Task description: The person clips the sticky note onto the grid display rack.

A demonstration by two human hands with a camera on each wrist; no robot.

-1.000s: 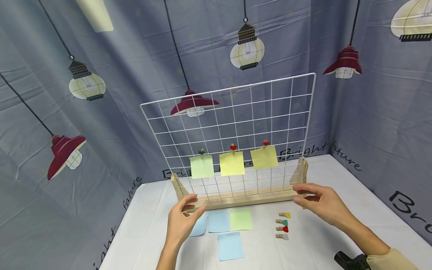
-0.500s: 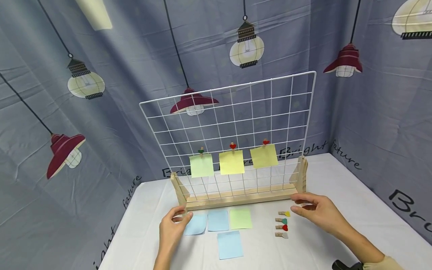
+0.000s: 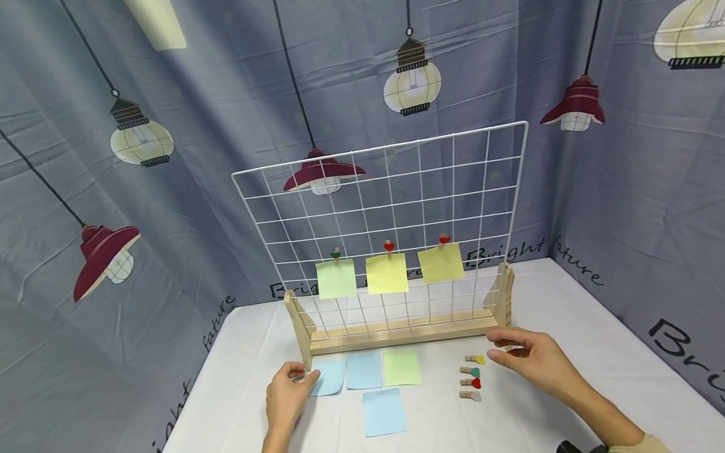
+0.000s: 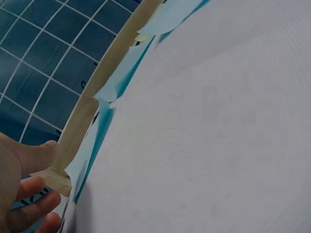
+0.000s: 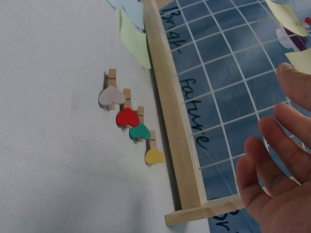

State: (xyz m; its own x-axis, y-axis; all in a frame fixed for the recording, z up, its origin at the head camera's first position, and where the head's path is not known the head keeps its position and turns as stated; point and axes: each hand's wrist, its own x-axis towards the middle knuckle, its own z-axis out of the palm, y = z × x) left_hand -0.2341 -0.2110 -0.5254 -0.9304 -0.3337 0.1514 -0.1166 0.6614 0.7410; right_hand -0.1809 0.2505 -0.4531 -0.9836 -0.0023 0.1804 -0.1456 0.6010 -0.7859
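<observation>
My left hand (image 3: 286, 393) is at the left edge of the leftmost blue sticky note (image 3: 328, 377). Its thumb and fingers are apart in the left wrist view, with nothing between them; whether they touch the paper I cannot tell. Beside that note lie a second blue note (image 3: 364, 371) and a green note (image 3: 402, 368), with another blue note (image 3: 384, 413) in front. My right hand (image 3: 535, 362), fingers loosely bent and holding nothing, hovers right of several small wooden clips with hearts: yellow (image 5: 154, 156), green (image 5: 140, 131), red (image 5: 128, 117) and whitish (image 5: 112, 95).
Behind the notes stands a white wire grid (image 3: 391, 189) on a wooden base (image 3: 402, 333). Clipped to it hang a green note (image 3: 337, 279) and two yellow notes (image 3: 387, 274). A patterned curtain surrounds the white table (image 3: 238, 371). A dark object (image 3: 569, 447) shows near my right sleeve.
My left hand has moved down and left from before the grid base to the leftmost blue note. My right hand has lowered slightly. The notes and clips lie as before.
</observation>
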